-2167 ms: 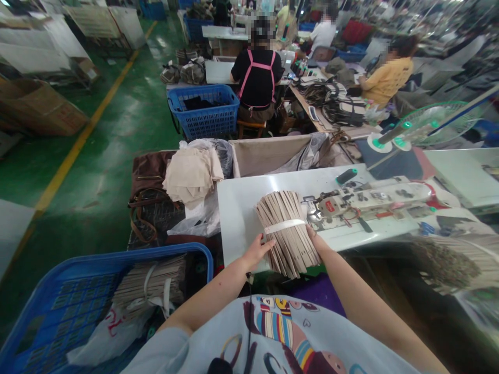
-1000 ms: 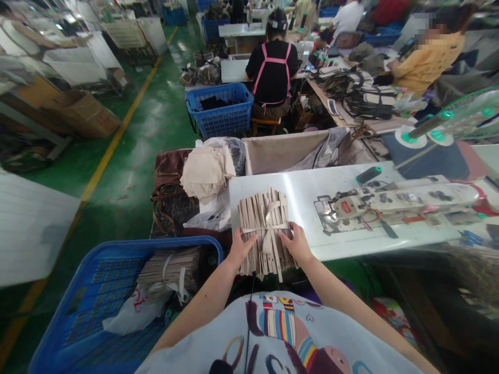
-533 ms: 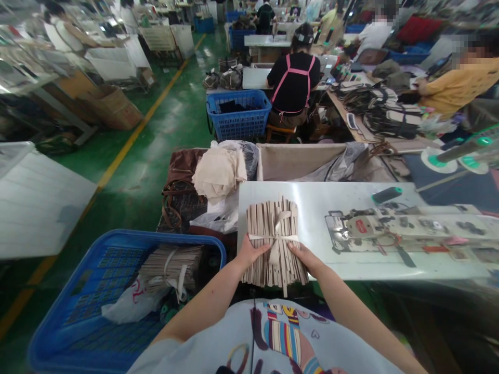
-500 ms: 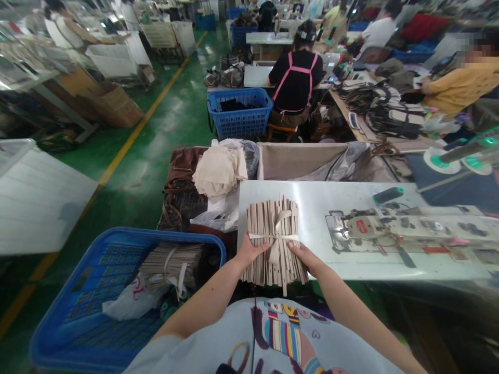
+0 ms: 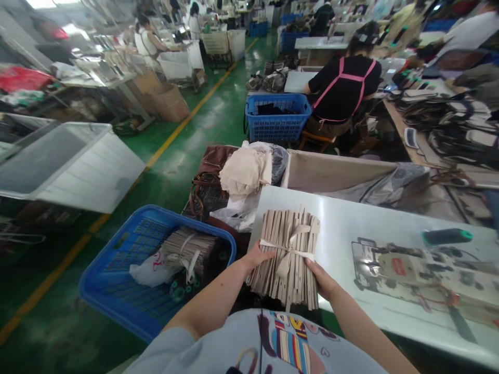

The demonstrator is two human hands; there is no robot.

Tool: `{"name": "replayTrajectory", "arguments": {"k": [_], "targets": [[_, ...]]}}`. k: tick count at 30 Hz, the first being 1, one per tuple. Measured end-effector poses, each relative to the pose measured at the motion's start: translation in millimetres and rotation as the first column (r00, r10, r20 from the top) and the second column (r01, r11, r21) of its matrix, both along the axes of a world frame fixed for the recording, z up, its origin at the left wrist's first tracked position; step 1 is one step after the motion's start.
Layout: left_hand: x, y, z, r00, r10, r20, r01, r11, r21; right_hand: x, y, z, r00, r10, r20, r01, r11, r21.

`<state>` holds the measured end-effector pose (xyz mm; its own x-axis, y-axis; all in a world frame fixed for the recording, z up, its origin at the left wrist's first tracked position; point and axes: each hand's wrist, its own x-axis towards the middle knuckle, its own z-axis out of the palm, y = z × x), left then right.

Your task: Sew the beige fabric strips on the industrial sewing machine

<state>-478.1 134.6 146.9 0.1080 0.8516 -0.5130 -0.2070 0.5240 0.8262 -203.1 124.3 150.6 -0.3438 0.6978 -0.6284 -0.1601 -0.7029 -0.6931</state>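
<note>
A bundle of beige strips [image 5: 286, 254], tied round its middle with a pale ribbon, lies at the near left edge of the white table [image 5: 351, 223]. My left hand [image 5: 255, 257] grips its left side and my right hand [image 5: 322, 278] holds its right side from below. The near ends of the strips hang over the table edge toward my body.
A blue crate [image 5: 128, 270] at my lower left holds another tied bundle [image 5: 187, 252] and a white plastic bag. A sewing machine [image 5: 421, 272] lies on the table to the right. Beige cloth [image 5: 244, 171] and brown bags pile behind the table. A person in a pink-strapped apron [image 5: 343, 88] sits ahead.
The bundle was turned over, its ribbon knot coming up, and shifted left to the table edge. My view has swung left, showing more of the blue crate and green floor.
</note>
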Motion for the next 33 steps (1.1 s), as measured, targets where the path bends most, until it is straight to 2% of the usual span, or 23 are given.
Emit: {"name": "replayTrajectory", "arguments": {"k": [4,9,14,17,20,23,27,30,32,33], "targets": [[-1,3,-0.5,1.0,-0.007,0.031,0.008,0.999,-0.051,-7,2,4.0,0.999,-0.035,-0.01,0.035,0.999,0.008],[-4,-2,4.3,0.992,0.046,0.116,-0.041,0.998,-0.042,-20,1,17.3,0.999,-0.051,0.016,0.05,0.999,0.018],[-20,-20,15.4,0.966,0.156,0.208,-0.152,0.988,-0.038,-42,12,41.3,0.999,0.02,0.036,-0.023,0.998,0.06],[-38,-27,24.3,0.942,0.244,0.231,-0.246,0.969,-0.018,-65,33,60.4,0.991,0.114,0.068,-0.124,0.978,0.167],[-57,-27,35.8,0.907,0.337,0.254,-0.355,0.935,0.027,-97,65,81.1,0.964,0.233,0.126,-0.261,0.916,0.305],[-76,-21,48.4,0.841,0.457,0.29,-0.498,0.863,0.082,-134,105,102.8,0.934,0.322,0.158,-0.358,0.843,0.402],[-100,-2,61.1,0.749,0.577,0.326,-0.648,0.74,0.18,-189,168,133.0,0.868,0.418,0.268,-0.496,0.689,0.528],[-117,21,63.6,0.696,0.639,0.327,-0.717,0.64,0.276,-231,213,152.8,0.828,0.387,0.407,-0.561,0.568,0.602],[-126,37,61.0,0.663,0.702,0.259,-0.744,0.579,0.334,-256,233,159.7,0.807,0.343,0.482,-0.591,0.503,0.631],[-130,45,58.3,0.653,0.727,0.213,-0.746,0.568,0.347,-266,238,159.9,0.799,0.319,0.51,-0.6,0.477,0.642]]}}
